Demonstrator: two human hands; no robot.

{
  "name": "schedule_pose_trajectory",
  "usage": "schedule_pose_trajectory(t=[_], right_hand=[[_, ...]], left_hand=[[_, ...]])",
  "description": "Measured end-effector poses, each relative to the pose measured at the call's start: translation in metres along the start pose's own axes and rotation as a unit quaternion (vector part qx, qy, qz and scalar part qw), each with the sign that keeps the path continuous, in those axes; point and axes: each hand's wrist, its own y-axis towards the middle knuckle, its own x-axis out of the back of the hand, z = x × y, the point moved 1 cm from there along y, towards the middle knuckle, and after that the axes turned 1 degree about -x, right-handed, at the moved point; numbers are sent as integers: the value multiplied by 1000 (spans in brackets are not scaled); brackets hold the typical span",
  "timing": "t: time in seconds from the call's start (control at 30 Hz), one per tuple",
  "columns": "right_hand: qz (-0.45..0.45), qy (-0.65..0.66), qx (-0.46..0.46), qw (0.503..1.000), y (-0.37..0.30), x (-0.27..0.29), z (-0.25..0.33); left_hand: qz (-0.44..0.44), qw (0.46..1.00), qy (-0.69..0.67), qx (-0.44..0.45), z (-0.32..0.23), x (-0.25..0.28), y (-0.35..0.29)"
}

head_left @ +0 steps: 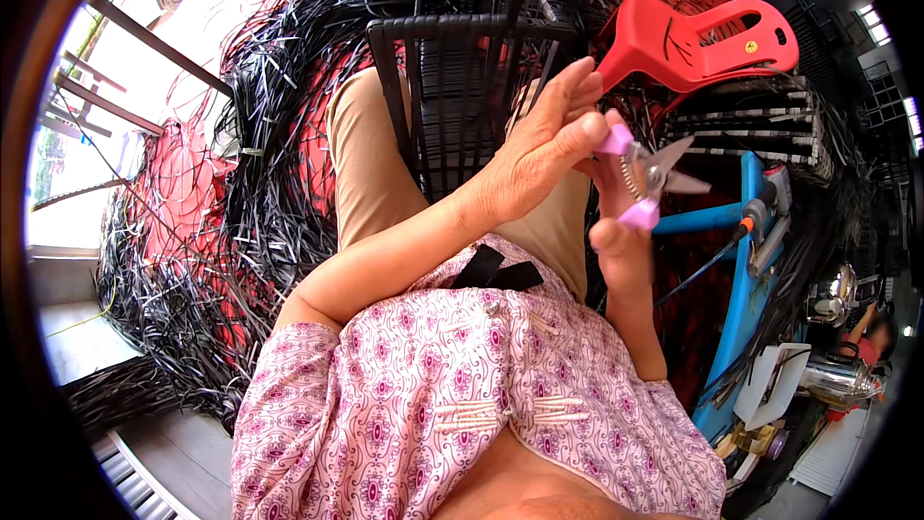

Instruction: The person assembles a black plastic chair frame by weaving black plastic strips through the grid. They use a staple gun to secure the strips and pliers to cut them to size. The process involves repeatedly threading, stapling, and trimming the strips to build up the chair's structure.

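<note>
A pair of small spring-loaded snips (pixel 656 169) with pink handles points to the right, its blades apart. My right hand (pixel 624 255) grips it, partly blurred, with the fingers behind the handles. My left hand (pixel 534 159) is stretched out beside it, palm toward the snips, thumb at the upper pink handle; whether it touches cannot be made out. Just beyond my hands, a black woven frame (pixel 472 27) with upright strips stands between my knees. Loose black strips hang inside its open side.
Piles of loose black strips (pixel 279 221) lie over red sheeting at the left. A red plastic chair (pixel 664 43) stands at the far right above a black-and-white slatted stack (pixel 760 120). A blue bench (pixel 736 279) with a corded tool (pixel 760 207) is at the right, near metal pots (pixel 833 376).
</note>
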Motion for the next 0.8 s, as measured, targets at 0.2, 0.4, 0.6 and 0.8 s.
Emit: schedule_pose_trajectory(t=[0.2, 0.4, 0.6, 0.8], right_hand=[[36, 38, 42, 998, 8, -6, -25], [-28, -63, 107, 992, 33, 16, -32], [-41, -534, 276, 798, 93, 28, 17], [-27, -668, 318, 672, 135, 33, 22]], left_hand=[[-65, 997, 16, 47, 7, 0, 6], [-190, 880, 387, -200, -15, 34, -1], [-137, 837, 486, -210, -75, 83, 46], [-43, 954, 285, -78, -75, 114, 67]])
